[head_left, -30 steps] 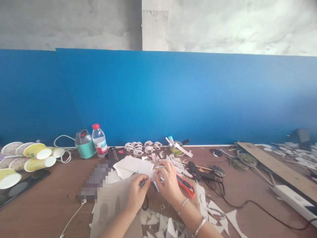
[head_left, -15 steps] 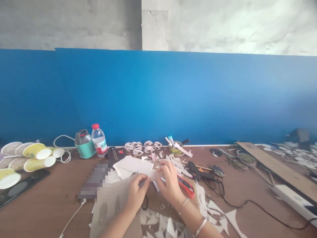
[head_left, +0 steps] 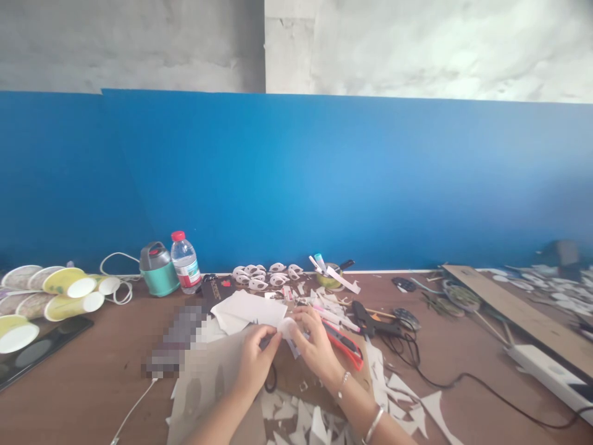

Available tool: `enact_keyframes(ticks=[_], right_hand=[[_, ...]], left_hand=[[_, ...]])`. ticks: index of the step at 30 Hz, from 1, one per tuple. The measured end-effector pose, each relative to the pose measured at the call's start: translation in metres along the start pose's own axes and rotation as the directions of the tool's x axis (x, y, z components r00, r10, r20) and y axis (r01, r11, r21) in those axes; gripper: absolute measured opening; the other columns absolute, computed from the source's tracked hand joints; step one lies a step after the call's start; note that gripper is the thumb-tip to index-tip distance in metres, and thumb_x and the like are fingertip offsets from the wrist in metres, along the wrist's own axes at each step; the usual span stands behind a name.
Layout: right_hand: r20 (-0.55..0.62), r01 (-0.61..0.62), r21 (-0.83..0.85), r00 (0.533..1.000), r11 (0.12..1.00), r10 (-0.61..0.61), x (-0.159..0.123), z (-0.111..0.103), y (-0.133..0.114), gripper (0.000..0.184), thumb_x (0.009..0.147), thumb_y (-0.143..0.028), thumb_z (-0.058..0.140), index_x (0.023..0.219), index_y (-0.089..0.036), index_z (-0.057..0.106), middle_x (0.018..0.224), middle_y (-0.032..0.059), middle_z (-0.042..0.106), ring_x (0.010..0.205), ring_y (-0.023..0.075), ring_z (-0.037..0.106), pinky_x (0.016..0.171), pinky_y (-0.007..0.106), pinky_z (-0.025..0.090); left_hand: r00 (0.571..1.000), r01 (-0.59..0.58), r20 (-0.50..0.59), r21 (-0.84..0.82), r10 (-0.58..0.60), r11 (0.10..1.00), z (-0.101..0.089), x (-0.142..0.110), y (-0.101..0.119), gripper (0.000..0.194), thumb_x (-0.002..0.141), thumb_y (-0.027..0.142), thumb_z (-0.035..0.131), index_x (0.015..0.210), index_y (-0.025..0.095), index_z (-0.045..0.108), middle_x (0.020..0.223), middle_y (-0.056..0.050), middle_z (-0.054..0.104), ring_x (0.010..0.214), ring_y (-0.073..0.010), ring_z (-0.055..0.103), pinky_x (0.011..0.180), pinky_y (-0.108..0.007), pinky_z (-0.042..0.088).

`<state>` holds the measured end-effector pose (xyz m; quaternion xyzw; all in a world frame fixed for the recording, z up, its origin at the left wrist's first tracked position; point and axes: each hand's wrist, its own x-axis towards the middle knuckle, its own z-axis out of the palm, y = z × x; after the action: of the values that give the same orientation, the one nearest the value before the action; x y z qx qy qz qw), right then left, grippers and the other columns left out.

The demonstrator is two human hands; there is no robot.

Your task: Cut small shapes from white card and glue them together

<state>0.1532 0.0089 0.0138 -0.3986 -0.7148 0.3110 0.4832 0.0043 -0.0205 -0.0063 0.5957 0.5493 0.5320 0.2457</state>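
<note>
Between my hands is a small white paper piece [head_left: 287, 329], which looks curved. My left hand [head_left: 256, 360] pinches its left edge with thumb and forefinger. My right hand [head_left: 319, 351] has its fingers bent round the other side of the same piece. Both hands are over a brown cardboard sheet [head_left: 208, 383]. An orange-red utility knife [head_left: 345, 346] lies just right of my right hand. Beyond my left hand is a stack of white paper sheets [head_left: 250, 308]. Some of the piece is hidden behind my fingers.
White paper scraps [head_left: 308, 420] litter the near side. Several white cut shapes [head_left: 257, 284] stand at the back beside a tape roll [head_left: 328, 281]. A glue gun [head_left: 370, 321] trails a black cable rightward. A water bottle [head_left: 186, 266] and paper cups [head_left: 69, 284] are leftward.
My right hand has dropped slightly and its fingers have curled closer round the paper piece, which now looks more curved. My left hand has hardly moved.
</note>
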Motion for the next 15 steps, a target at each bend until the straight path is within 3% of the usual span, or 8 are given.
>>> enact_keyframes(ticks=[15], right_hand=[[-0.012,-0.018,0.003,1.0,1.0,0.018,0.0007,0.0006,-0.0022,0.009,0.081,-0.022,0.053,0.076,-0.02,0.06,0.097,0.006,0.057,0.098,0.0219,0.052,0.087,0.033,0.04]], left_hand=[[1.0,-0.017,0.014,0.037,0.017,0.999,-0.0003,-0.001,-0.0021,0.025,0.082,0.04,0.053,0.069,0.02,0.062,0.071,-0.003,0.063,0.073,-0.0199,0.059,0.069,-0.029,0.045]])
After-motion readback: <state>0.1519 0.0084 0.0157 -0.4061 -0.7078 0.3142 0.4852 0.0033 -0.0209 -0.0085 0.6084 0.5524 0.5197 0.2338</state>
